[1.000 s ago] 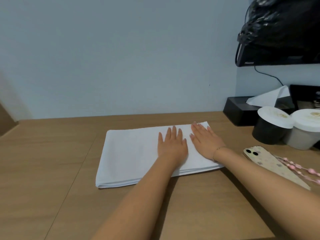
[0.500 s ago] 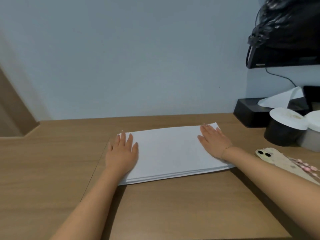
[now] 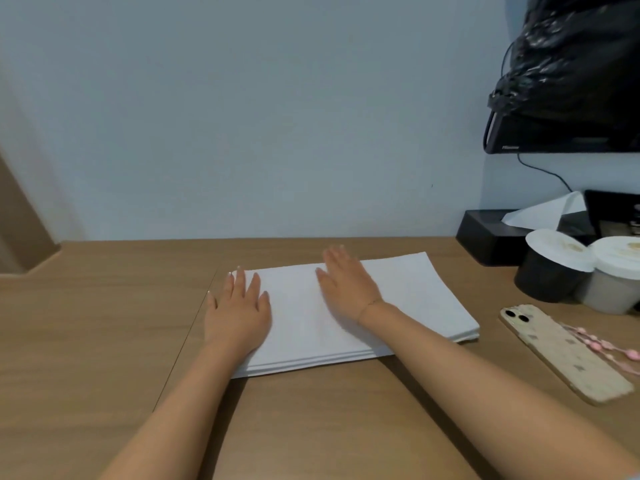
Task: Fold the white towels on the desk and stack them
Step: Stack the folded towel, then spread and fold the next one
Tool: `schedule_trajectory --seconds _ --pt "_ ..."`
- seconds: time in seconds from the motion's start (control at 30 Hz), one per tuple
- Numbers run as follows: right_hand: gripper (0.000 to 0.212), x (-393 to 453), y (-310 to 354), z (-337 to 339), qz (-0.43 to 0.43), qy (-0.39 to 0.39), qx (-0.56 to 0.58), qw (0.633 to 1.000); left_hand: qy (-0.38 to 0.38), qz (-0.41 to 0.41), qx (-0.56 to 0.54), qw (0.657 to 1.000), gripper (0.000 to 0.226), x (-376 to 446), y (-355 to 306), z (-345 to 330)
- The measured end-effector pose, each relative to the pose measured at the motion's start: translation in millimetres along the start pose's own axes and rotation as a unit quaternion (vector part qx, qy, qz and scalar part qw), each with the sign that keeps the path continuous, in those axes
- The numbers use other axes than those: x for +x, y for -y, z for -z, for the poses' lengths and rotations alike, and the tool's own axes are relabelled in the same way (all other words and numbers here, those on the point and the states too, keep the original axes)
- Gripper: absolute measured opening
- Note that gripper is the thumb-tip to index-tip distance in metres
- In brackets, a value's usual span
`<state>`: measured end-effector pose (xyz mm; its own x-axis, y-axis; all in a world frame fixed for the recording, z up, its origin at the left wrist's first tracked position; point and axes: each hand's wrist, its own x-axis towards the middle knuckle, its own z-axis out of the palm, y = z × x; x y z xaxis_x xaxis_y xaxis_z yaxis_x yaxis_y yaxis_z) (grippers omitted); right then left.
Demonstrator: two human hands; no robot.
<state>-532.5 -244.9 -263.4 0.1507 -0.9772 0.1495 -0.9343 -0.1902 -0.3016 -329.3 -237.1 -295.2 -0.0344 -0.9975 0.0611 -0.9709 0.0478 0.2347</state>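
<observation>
Both hands lay flat with fingers straight, gripping nothing: the left hand point(image 3: 237, 315) pressed on the left end of the folded white towel point(image 3: 398, 299), its outer fingers reaching over the edge onto the wood, while the right hand point(image 3: 346, 284) rested palm down near the towel's middle, a thin bracelet at its wrist. That towel sat as a flat, layered rectangle in the middle of the light brown wooden desk point(image 3: 104, 341), its stacked layers showing along the near edge and at the right corner. Bare wood stretched to the left of the towel and between it and the person, crossed by a thin seam that ran just beside the left hand. A pale blue-grey wall point(image 3: 242, 116) closed off the far edge of the desk.

To the right, apart from the towel, lay a cream patterned phone point(image 3: 561, 353) with a pink beaded strap point(image 3: 602, 344). Behind it stood a black cup with a white lid point(image 3: 550, 271) and a grey cup with a white lid point(image 3: 616, 275), touching each other, then a black tissue box point(image 3: 485, 233) against the wall. Above hung a black screen point(image 3: 554, 136) draped with a black plastic bag point(image 3: 581, 53).
</observation>
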Motion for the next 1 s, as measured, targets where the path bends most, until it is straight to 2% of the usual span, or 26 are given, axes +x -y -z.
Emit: schedule_trajectory --seconds 0.13,0.2,0.37,0.53,0.6,0.67,0.73,0.8,0.9,1.0 --pt "0.065 -21.9 -79.3 20.6 -0.109 0.047 -0.074 0.990 -0.003 -0.004 0.000 1.000 0.057 -0.8 -0.6 -0.7" --pt "0.069 -32.0 -104.9 25.0 -0.129 0.070 -0.098 0.984 -0.001 -0.003 0.003 1.000 0.057 -0.8 0.3 -0.5" --pt "0.068 -32.0 -115.6 26.3 -0.112 0.074 -0.116 0.984 0.012 0.000 0.006 1.000 0.056 -4.1 -2.7 5.6" --pt "0.068 -34.0 -115.3 21.8 -0.114 0.064 -0.122 0.984 0.058 0.024 0.110 0.992 0.055 4.3 -17.7 24.9" --pt "0.068 -32.3 -115.3 20.9 -0.116 0.062 -0.123 0.984 0.004 -0.011 0.120 0.993 0.054 12.4 -41.4 31.0" --pt "0.068 -30.9 -116.3 19.6 -0.118 0.062 -0.120 0.984 -0.023 -0.074 0.079 0.994 0.055 9.0 -69.8 25.1" --pt "0.068 -30.1 -118.8 18.4 -0.117 0.062 -0.122 0.984 0.010 -0.113 0.053 0.992 0.057 -4.5 -83.2 4.3" --pt "0.068 -27.2 -120.3 19.9 -0.108 0.065 -0.115 0.985 0.040 -0.111 0.050 0.992 0.059 -13.0 -76.6 -10.7" --pt "0.065 -19.9 -117.4 28.0 -0.078 0.082 -0.082 0.990 0.054 -0.100 0.050 0.992 0.061 -14.5 -67.7 -10.5" --pt "0.056 -14.5 -115.8 41.0 -0.051 0.109 0.025 0.992 0.055 -0.070 0.049 0.995 0.062 -28.1 -73.2 -9.5"
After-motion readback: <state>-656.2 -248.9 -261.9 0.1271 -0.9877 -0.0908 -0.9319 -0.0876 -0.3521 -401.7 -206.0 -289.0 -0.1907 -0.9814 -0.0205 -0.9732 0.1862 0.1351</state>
